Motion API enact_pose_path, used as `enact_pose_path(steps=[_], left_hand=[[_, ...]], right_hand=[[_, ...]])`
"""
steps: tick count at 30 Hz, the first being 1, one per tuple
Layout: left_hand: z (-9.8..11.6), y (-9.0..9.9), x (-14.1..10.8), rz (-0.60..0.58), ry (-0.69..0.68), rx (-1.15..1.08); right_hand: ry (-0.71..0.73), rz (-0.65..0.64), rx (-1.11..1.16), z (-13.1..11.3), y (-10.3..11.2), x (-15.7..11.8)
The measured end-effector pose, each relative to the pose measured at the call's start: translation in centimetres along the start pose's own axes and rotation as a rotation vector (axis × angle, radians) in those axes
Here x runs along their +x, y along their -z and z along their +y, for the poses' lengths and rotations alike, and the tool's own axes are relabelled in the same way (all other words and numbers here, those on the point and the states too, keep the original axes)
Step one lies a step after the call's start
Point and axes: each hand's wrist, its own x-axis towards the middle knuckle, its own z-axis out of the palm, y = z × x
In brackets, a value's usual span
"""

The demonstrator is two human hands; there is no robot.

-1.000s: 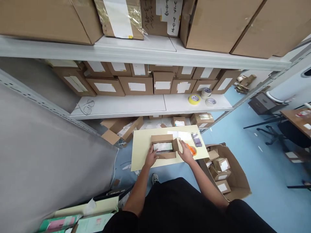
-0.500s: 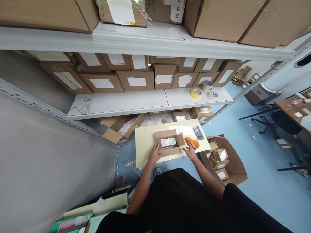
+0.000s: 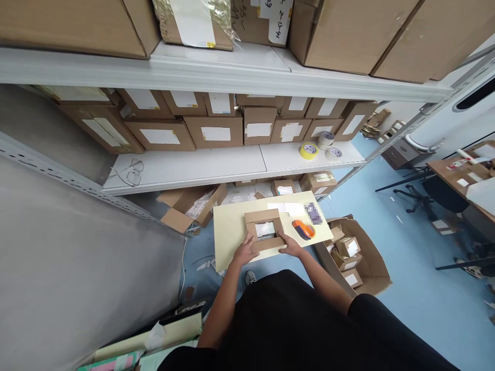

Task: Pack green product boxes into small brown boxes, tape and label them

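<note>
A small cardboard box (image 3: pixel 263 215) lies on the pale yellow board in front of me. Its flaps are folded partly inward, leaving a window in the middle through which white contents (image 3: pixel 265 230) show. My left hand (image 3: pixel 244 251) grips the front left corner of this box. On the opposite side, my right hand (image 3: pixel 292 245) presses against the front right corner with its fingers along the flap. An orange tape dispenser (image 3: pixel 303 230) rests on the board just right of the box, apart from my hand. Papers (image 3: pixel 291 208) and a blurred-out dark item (image 3: pixel 313 213) lie behind it.
The board (image 3: pixel 228 226) ends close to my body. A large open carton (image 3: pixel 373 273) holding several small boxes stands at its right. Another open carton (image 3: pixel 180 216) is at the left. Ahead, a white shelf (image 3: pixel 193 165) bears rows of labelled boxes and tape rolls (image 3: pixel 308 150).
My right hand has moved left, from beside the tape dispenser onto the box. The right flap, which stuck outward, is now folded in. My left hand has stayed at its corner.
</note>
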Motion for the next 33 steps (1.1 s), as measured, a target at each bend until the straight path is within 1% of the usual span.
enact_pose_path(steps=[2,4,6,8,9,11,13,15,18,20,21,23,25,26,29,30,31,33], left_hand=[[0.1,0.6,0.2,0.001,0.013,0.009],[0.3,1.0,0.6,0.064,0.023,0.021],[0.7,0.9,1.2,0.189,0.037,0.042],[1.1,0.6,1.9,0.323,0.069,0.062],[1.3,0.4,2.3,0.378,0.090,0.066],[1.5,0.4,3.3,0.447,0.130,0.049],[1.5,1.0,4.6,0.474,0.142,-0.003],[1.4,2.2,6.1,0.467,0.122,-0.100],[1.4,4.1,8.2,0.453,0.121,-0.355],[1.3,4.8,8.8,0.507,0.159,-0.517],[1.2,4.8,8.9,0.533,0.172,-0.573],[0.9,4.1,8.4,0.536,0.173,-0.623],[0.5,2.7,7.6,0.534,0.168,-0.618],[0.4,1.9,7.1,0.566,0.181,-0.603],[0.0,-0.3,6.1,0.730,0.301,-0.578],[-0.1,-0.7,6.0,0.762,0.357,-0.588],[-0.1,-1.1,6.0,0.769,0.411,-0.608],[-0.1,-1.3,6.2,0.738,0.485,-0.654]], right_hand=[[0.007,0.092,0.055,0.3,-0.1,0.1],[-0.028,0.233,0.122,0.5,-0.3,0.5],[-0.087,0.369,0.161,0.6,-0.7,1.0],[-0.178,0.471,0.131,0.6,-1.3,1.7],[-0.238,0.506,0.096,0.6,-1.7,2.0],[-0.371,0.539,0.036,0.7,-2.2,2.4],[-0.473,0.527,0.025,0.8,-2.3,2.7],[-0.537,0.483,0.042,0.8,-2.1,2.9],[-0.599,0.409,0.085,0.8,-1.7,3.3],[-0.627,0.387,0.133,0.7,-1.6,3.6],[-0.635,0.383,0.159,0.7,-1.7,3.7],[-0.644,0.371,0.202,0.6,-1.9,3.9],[-0.643,0.346,0.217,0.6,-2.1,4.0],[-0.638,0.332,0.215,0.7,-2.1,4.1],[-0.611,0.290,0.191,0.8,-2.1,4.2],[-0.600,0.278,0.183,0.8,-2.1,4.3],[-0.583,0.271,0.176,0.9,-2.0,4.3],[-0.519,0.279,0.174,1.2,-1.6,4.2]])
